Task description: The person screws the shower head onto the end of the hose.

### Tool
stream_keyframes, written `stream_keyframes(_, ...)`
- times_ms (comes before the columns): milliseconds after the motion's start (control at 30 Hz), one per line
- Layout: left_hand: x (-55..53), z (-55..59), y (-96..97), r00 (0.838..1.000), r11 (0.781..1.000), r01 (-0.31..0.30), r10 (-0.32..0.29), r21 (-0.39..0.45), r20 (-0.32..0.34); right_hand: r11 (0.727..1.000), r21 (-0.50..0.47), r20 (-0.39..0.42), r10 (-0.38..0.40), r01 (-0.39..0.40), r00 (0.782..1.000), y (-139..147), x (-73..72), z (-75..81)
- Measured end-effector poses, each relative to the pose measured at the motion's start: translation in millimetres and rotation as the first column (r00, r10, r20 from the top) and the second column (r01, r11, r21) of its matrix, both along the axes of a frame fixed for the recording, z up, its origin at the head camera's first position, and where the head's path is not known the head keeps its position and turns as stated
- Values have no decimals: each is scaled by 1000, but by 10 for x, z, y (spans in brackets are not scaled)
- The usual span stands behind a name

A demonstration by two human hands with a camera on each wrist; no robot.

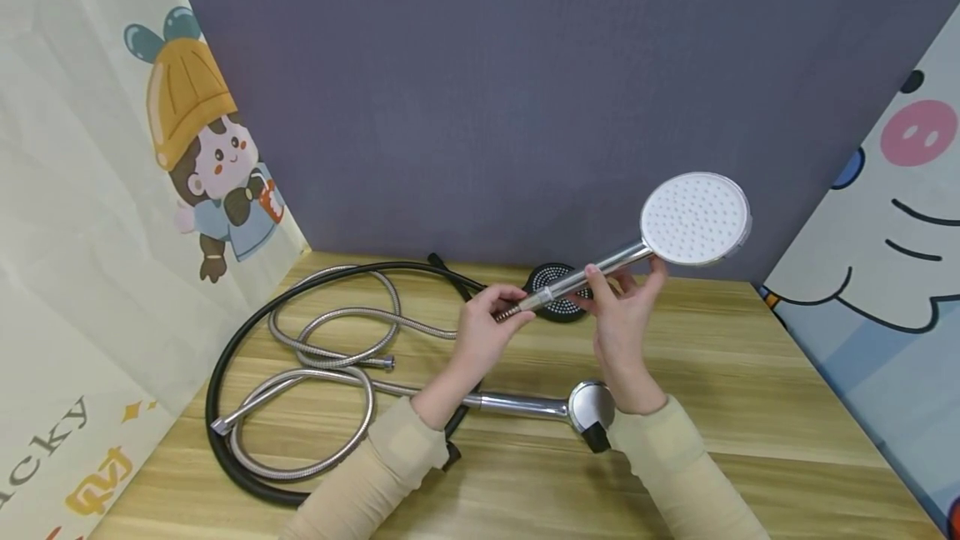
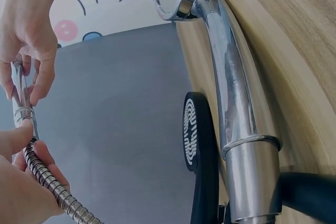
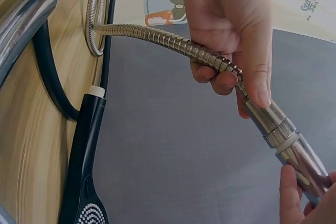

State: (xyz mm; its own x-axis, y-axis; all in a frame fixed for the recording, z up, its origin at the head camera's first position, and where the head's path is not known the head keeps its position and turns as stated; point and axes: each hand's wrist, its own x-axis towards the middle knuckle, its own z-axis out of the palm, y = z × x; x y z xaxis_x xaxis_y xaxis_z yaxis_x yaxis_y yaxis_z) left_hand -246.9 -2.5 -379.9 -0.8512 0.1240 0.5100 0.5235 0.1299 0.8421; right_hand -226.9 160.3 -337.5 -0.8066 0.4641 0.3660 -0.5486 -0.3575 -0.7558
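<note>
A chrome shower head point(image 1: 696, 219) with a round white spray face is raised above the table, its face toward me. My right hand point(image 1: 624, 327) holds its chrome handle between thumb and fingers. At the handle's lower end, my left hand point(image 1: 480, 332) grips a ribbed metal shower hose point(image 3: 173, 43) close to its connector nut point(image 3: 268, 114). In the right wrist view the left thumb lies against that nut. Nut and handle end meet in line; how tightly they are joined, I cannot tell.
A second chrome shower head point(image 1: 525, 405), attached to a coiled metal hose point(image 1: 300, 473), lies nearest me on the wooden table point(image 1: 750, 373). Behind the hands rests a black shower head point(image 1: 553, 307). A black hose point(image 1: 217, 390) loops around the left side. A grey panel point(image 1: 480, 107) stands behind.
</note>
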Motion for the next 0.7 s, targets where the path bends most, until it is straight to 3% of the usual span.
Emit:
stream_keyframes(267, 4, 29, 0, 999, 999, 9, -10, -47, -38, 1000, -9, 3, -1, 1, 1000, -9, -11, -12)
stream_keyframes(700, 21, 58, 1, 1000, 994, 8, -8, -110, 1, 1000, -6, 4, 5, -5, 1000, -2, -8, -18)
